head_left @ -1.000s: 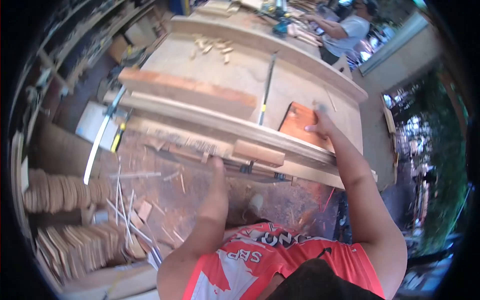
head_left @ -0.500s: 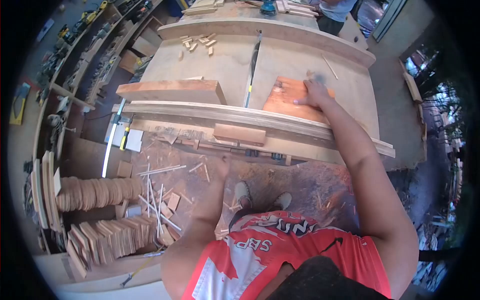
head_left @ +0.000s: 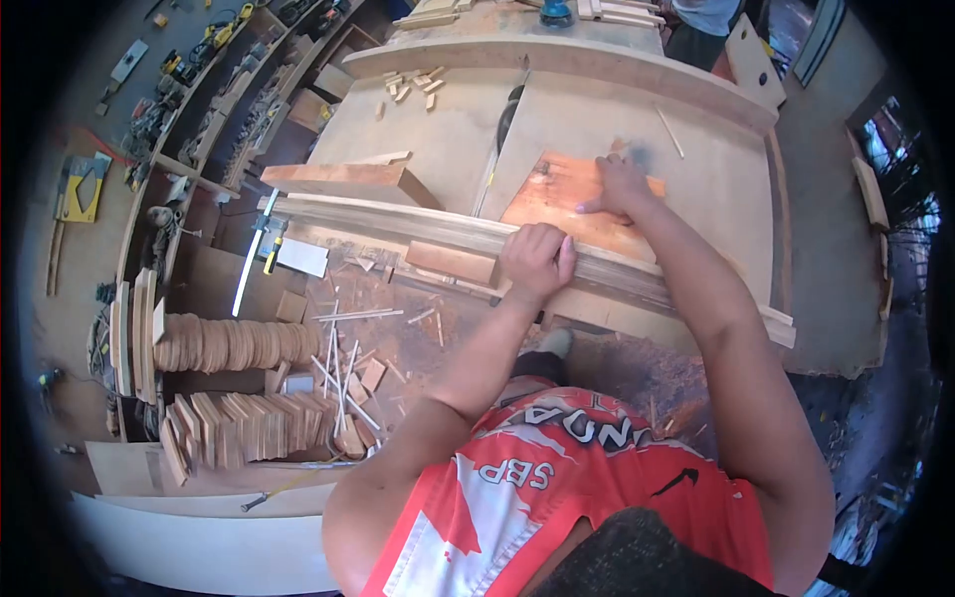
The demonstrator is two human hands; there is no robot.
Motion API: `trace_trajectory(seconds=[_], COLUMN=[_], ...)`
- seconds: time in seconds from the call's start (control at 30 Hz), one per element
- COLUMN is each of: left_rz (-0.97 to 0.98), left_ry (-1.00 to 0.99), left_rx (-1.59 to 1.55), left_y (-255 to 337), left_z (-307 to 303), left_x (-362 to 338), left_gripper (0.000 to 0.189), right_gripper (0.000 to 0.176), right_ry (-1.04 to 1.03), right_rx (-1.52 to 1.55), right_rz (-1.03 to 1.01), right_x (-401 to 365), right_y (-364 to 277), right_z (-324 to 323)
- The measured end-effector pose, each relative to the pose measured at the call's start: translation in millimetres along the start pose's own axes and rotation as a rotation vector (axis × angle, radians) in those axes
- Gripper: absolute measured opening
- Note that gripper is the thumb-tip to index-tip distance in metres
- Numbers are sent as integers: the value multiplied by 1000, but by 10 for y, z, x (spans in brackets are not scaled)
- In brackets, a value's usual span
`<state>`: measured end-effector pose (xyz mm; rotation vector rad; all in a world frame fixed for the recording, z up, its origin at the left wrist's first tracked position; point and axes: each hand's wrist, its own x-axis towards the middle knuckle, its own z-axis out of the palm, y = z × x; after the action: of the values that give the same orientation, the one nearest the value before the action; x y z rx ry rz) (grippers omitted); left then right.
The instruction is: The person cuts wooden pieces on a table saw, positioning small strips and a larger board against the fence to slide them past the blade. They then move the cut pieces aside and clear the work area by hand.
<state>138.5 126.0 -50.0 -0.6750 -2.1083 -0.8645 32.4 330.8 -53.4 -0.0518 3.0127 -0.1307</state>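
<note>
My right hand presses on an orange-brown wooden board, thumb spread over its face and fingers at its far side. The board lies on a plywood sled, against the layered plywood fence at the near side. My left hand is closed over the top of this fence, left of my right forearm. Left of the board, a dark saw blade shows in the sled's slot. A thick wood block stands by the fence on the left, and another block sits in front of it.
Small wood offcuts lie at the far left of the sled, before the back fence. A thin stick is at right. Stacked wood pieces and loose sticks cover the floor at left. A person stands beyond.
My left hand has risen from beside my body and closed over the near fence. My right hand stays on the board. The view has shifted slightly.
</note>
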Motion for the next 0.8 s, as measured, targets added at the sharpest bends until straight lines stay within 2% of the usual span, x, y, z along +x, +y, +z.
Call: trace_trajectory(seconds=[0.17, 0.43, 0.73, 0.8], left_rz=[36, 70, 97, 96], left_ry=[53, 92, 94, 91], left_rx=[-3, -47, -94, -94], left_y=[-89, -24, -82, -91], left_z=[121, -108, -85, -105], left_x=[-45, -92, -93, -119], left_gripper=[13, 12, 14, 14], right_gripper=[108, 111, 109, 104], right_ry=[24, 41, 26, 92], right_rx=[8, 2, 41, 49], right_rz=[14, 82, 138, 127], right_x=[21, -264, -184, -147], right_y=[15, -108, -45, -22], right_z=[28, -109, -39, 34])
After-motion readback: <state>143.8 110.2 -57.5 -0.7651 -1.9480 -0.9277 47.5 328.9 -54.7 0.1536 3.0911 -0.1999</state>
